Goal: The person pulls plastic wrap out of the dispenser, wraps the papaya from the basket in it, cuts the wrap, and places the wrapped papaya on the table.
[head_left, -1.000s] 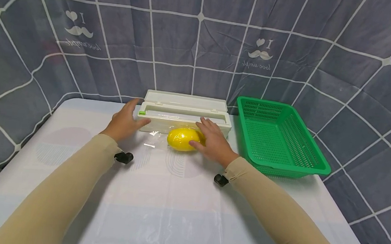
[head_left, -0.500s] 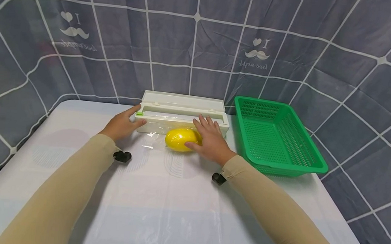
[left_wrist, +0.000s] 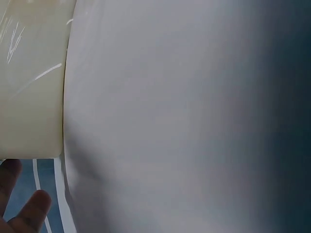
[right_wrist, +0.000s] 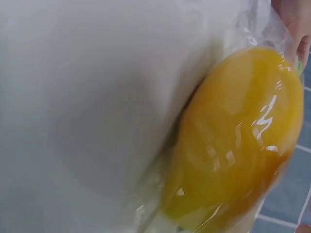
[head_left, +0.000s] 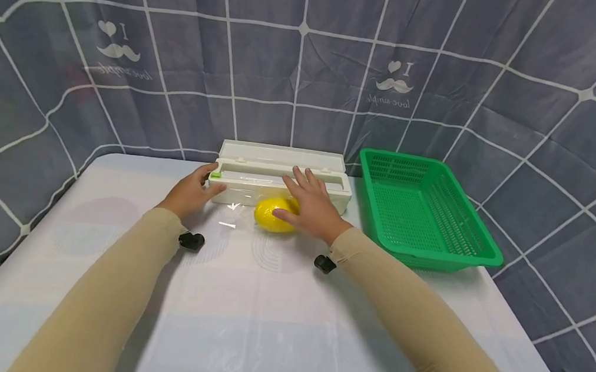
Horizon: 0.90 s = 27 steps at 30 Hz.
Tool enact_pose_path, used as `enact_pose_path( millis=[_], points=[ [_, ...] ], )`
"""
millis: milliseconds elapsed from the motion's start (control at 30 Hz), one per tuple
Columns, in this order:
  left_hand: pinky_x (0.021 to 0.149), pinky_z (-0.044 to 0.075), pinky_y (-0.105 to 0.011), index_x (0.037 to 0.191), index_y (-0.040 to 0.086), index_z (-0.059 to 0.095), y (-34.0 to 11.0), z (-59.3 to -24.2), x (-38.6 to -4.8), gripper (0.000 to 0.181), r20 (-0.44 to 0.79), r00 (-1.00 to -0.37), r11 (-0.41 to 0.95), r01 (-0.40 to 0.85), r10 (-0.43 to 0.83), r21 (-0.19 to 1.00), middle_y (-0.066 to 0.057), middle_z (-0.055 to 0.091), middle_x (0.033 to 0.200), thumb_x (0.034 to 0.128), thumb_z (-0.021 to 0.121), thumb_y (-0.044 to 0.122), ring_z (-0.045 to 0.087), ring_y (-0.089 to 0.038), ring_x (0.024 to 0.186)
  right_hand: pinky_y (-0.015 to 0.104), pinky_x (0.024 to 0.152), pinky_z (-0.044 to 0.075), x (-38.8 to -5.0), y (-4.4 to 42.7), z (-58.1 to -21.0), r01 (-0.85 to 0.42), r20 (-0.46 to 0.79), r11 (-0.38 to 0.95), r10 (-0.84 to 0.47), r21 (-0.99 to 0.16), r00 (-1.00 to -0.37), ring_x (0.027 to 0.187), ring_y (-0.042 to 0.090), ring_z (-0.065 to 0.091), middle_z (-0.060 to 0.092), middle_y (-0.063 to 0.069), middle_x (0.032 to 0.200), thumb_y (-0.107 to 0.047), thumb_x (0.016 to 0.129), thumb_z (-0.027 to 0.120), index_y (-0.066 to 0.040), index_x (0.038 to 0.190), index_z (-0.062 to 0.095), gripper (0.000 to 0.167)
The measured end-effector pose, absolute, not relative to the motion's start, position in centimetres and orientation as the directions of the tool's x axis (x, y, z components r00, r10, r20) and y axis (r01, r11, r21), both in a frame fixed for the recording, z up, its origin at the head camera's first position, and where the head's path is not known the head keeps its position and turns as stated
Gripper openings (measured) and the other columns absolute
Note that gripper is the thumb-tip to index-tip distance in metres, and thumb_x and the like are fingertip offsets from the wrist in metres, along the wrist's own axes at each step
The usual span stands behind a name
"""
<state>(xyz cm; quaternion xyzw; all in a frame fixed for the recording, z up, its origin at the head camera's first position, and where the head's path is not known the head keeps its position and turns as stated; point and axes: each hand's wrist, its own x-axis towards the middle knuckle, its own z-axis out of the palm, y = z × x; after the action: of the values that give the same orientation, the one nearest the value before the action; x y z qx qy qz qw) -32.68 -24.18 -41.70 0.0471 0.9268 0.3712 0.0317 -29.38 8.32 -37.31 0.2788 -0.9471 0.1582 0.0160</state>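
A yellow mango-like fruit (head_left: 271, 215) lies under clear plastic film (right_wrist: 263, 114) in front of a white cling film dispenser (head_left: 238, 195). My right hand (head_left: 313, 208) spreads over the fruit's right part, its thumb across the front and its straight fingers reaching toward the dispenser. In the right wrist view, the film is wrinkled and shiny over the fruit (right_wrist: 233, 141). My left hand (head_left: 188, 192) is at the dispenser's left end, thumb by its front face. The left wrist view shows a fingertip (left_wrist: 10, 167) at the edge of the dispenser (left_wrist: 31, 111).
A green plastic basket (head_left: 425, 254) stands to the right of the dispenser. The dispenser's lid (head_left: 285, 155) is raised at the back, near a grey gridded curtain (head_left: 266, 59). Under everything lies a white table cover (head_left: 243, 323).
My right hand has slid left, farther over the wrapped fruit. My left hand stays at the dispenser's left end, its fingers slightly closer in.
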Motion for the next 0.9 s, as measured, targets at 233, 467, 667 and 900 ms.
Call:
enact_pose_path(
  millis=[233,467,667,900],
  points=[
    [0.124,0.033,-0.06,0.17,0.024,0.02,-24.3,-42.3,-33.0,0.083,0.004,-0.994,0.673,0.079,0.112,0.735,-0.021,0.034,0.169,0.1037,0.062,0.053,0.039,-0.045,0.153,0.054,0.134,0.0,-30.3,5.8,-36.6,-0.552,0.109,0.776,-0.547,-0.304,-0.83,0.166,0.033,0.0,0.009,0.005,0.179,-0.059,0.102,0.059,-0.025,0.169,0.027,0.081],
    [0.124,0.035,-0.058,0.17,0.025,0.018,-24.4,-43.1,-33.2,0.084,-0.01,-0.992,0.631,0.072,0.125,0.773,-0.018,0.034,0.17,0.1036,0.061,0.053,0.039,-0.042,0.154,0.054,0.134,0.001,-31.3,3.1,-36.1,-0.545,0.092,0.771,-0.548,-0.328,-0.831,0.166,0.034,0.001,0.009,0.005,0.179,-0.058,0.104,0.058,-0.028,0.168,0.029,0.076],
    [0.125,0.033,-0.059,0.17,0.026,0.017,-24.4,-42.5,-32.8,0.084,-0.015,-0.992,0.64,0.07,0.127,0.765,-0.018,0.034,0.17,0.1042,0.06,0.054,0.038,-0.04,0.155,0.054,0.134,0.004,-32.3,0.9,-35.7,-0.542,0.079,0.772,-0.55,-0.333,-0.832,0.166,0.035,0.003,0.012,0.007,0.178,-0.058,0.104,0.057,-0.03,0.168,0.029,0.075],
    [0.124,0.033,-0.061,0.17,0.027,0.019,-24.4,-42.7,-32.9,0.085,-0.013,-0.993,0.657,0.068,0.118,0.751,-0.016,0.031,0.172,0.1024,0.058,0.06,0.038,-0.04,0.155,0.052,0.134,0.014,-33.1,-1.6,-35.2,-0.561,0.067,0.765,-0.571,-0.316,-0.818,0.164,0.036,0.017,0.023,0.009,0.176,-0.051,0.106,0.058,-0.03,0.166,0.033,0.068]
  ],
)
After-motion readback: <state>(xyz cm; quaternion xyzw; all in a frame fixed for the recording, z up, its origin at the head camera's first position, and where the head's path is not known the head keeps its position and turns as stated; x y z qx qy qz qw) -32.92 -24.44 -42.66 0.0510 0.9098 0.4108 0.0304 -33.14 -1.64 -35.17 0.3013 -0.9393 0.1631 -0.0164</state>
